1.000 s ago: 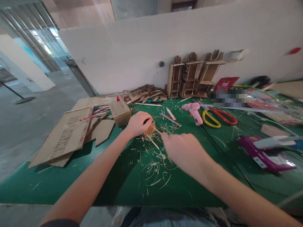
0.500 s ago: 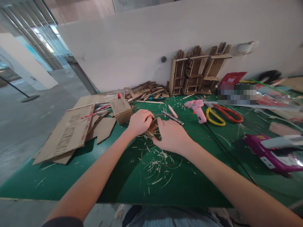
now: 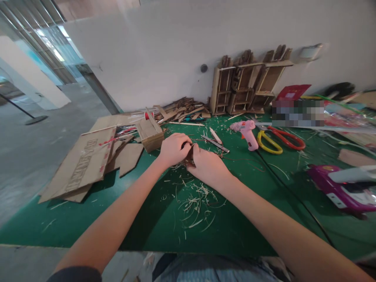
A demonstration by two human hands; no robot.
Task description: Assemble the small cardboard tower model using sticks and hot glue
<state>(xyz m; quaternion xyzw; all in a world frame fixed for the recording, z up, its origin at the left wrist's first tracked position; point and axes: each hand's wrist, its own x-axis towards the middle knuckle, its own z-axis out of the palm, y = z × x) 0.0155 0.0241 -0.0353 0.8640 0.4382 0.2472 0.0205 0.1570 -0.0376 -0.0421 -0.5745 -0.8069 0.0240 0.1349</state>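
Both hands meet at the middle of the green table, closed around a small brown cardboard piece (image 3: 190, 153). My left hand (image 3: 174, 149) grips its left side, fingers bent over the top. From the right, my right hand (image 3: 207, 164) has thumb and fingers curled on the same piece. Most of the piece is hidden by my fingers, so its full shape cannot be made out. Pale thin shavings (image 3: 198, 201) lie under and in front of my hands. Just beyond them are a box cutter (image 3: 216, 143) and a white stick-like tool (image 3: 216, 135). A cardboard block (image 3: 149, 135) stands left of my left hand.
Cardboard sheets (image 3: 78, 164) lie at left, with a heap of scraps (image 3: 185, 111) by the wall. Cardboard shelf-like models (image 3: 249, 88) lean at the back. To the right are a pink glue gun (image 3: 249, 135), scissors (image 3: 270, 143) and a purple power strip (image 3: 331, 184), with a cable.
My right hand has closed in, its fingers now curled around the cardboard piece instead of stretched along it. The left hand keeps its grip. The view has shifted slightly.
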